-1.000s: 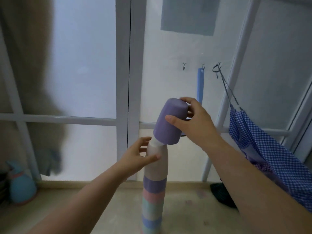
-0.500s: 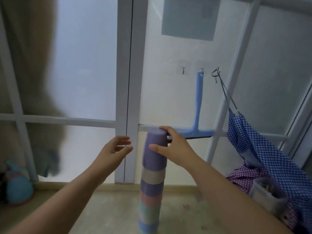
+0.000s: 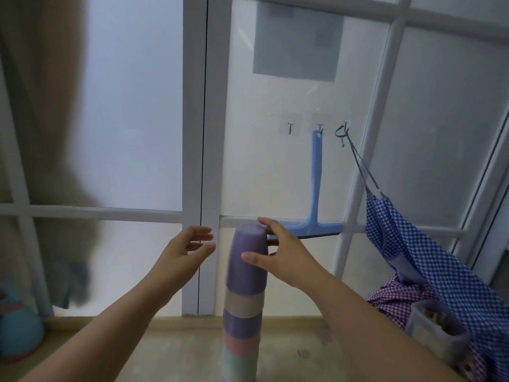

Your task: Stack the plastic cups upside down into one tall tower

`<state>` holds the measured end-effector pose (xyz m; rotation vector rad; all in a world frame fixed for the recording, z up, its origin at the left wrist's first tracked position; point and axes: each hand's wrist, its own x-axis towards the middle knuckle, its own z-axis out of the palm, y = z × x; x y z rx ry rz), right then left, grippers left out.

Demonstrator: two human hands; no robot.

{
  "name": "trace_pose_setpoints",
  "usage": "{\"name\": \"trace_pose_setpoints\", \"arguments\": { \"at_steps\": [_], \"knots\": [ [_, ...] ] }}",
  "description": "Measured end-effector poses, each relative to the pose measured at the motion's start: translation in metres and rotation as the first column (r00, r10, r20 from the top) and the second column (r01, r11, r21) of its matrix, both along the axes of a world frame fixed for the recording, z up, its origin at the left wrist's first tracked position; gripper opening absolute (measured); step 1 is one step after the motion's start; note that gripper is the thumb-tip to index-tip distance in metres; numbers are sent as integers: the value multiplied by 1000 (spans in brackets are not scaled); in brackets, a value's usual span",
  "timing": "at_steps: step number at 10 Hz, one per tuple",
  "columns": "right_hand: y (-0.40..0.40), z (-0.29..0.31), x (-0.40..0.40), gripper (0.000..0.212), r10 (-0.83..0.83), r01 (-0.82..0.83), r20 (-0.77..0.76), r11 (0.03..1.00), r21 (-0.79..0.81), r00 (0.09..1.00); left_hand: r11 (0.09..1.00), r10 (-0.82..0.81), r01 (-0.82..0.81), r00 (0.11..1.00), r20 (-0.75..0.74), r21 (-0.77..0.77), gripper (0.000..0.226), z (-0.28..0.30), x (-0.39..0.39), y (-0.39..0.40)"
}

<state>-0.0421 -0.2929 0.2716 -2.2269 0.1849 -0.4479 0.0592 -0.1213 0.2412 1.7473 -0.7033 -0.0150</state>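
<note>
Tower [image 3: 242,312]: upside-down cups nested in one tall column, centre of view, standing on the floor near the window; its base is cut off by the frame
Top cup [image 3: 248,260]: purple, seated over the beige one
Right hand [image 3: 286,257]: fingers hold the top cup, thumb on its near side
Left hand [image 3: 187,249]: just left of the tower, fingers loosely spread, touching nothing
Progress: looks nearly finished; no loose cups in view, so whether any remain I cannot tell

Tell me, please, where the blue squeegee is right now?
The blue squeegee hangs from a hook on the window, right of centre, its blade behind the right hand and left of the blue checked cloth.
</note>
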Motion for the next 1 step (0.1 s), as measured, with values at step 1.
{"name": "trace_pose_setpoints", "arguments": {
  "at_steps": [1],
  "knots": [
    [-7,8,-7,81,-40,37,87,999,40,995,1000,20,-20,1000,13,4,26,8,-2,1]
  ]
}}
